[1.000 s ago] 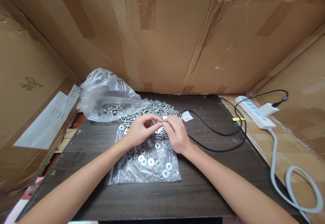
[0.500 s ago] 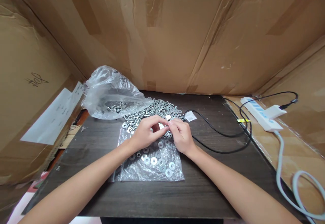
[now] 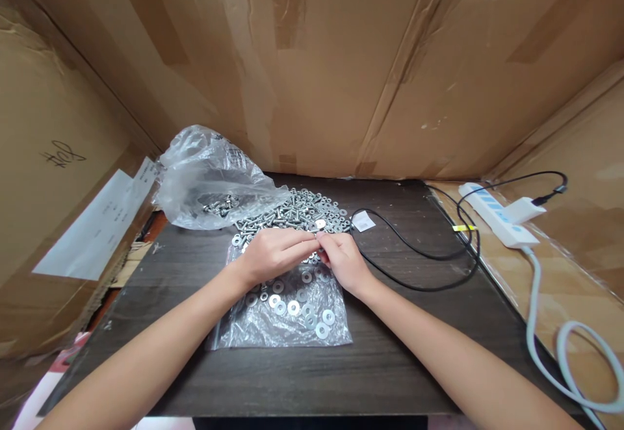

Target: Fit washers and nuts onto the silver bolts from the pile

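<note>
My left hand and my right hand meet fingertip to fingertip over the hardware. Both are closed in a pinch, and whatever small piece sits between them is hidden by the fingers. Behind them spreads a pile of bolts, nuts and washers. Below the hands, a flat clear plastic bag shows several washers and a few nuts, whether in or on it I cannot tell.
A larger clear bag with bolts in it slumps at the back left. A black cable with a white tag loops to the right, toward a white power strip. Cardboard walls surround the dark table.
My left fingers have straightened and drawn together, closing the gap that showed above the thumb. The fingertips of both hands stay together. The view has shifted slightly.
</note>
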The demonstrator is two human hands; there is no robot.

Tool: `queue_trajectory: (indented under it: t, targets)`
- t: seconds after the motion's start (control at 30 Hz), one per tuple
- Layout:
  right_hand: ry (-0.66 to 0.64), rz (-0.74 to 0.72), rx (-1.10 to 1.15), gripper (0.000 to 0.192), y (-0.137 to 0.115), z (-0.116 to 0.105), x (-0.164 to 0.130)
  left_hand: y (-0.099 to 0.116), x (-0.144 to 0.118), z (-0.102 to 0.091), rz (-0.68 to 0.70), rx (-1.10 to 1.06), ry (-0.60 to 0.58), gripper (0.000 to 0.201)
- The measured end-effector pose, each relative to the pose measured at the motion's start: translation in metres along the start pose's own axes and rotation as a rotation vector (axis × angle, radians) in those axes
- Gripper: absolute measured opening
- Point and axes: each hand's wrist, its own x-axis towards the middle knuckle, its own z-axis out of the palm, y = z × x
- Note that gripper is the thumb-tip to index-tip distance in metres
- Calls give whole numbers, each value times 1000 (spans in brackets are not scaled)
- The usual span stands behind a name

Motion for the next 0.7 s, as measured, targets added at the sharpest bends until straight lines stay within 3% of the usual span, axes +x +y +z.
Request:
queue_trajectory:
  t: [0.3, 0.37, 0.43, 0.5, 0.57, 0.63, 0.7]
  targets:
    - [-17, 63, -34, 51, 0, 1, 0, 0, -1, 1, 20, -2, -39, 13]
    - [-6, 58, -83, 55, -2, 0, -1, 2, 1, 2, -125, -129, -65, 13]
    - [23, -16, -157, 55, -4, -3, -2, 3, 4, 2, -399, -343, -104, 11]
    - [55, -166, -257, 47, -6, -6, -2, 3, 6, 2, -701, -600, -160, 12]
    - [78, -342, -368, 33, -7, -11, -2, 0, 6, 2, -917, -861, -227, 17]
    - [83, -496, -466, 20, -7, -15, -2, -3, 4, 3, -1002, -1104, -286, 21]
    - [70, -622, -547, 13, -7, -18, -1, -5, 0, 5, -1001, -1280, -310, 20]
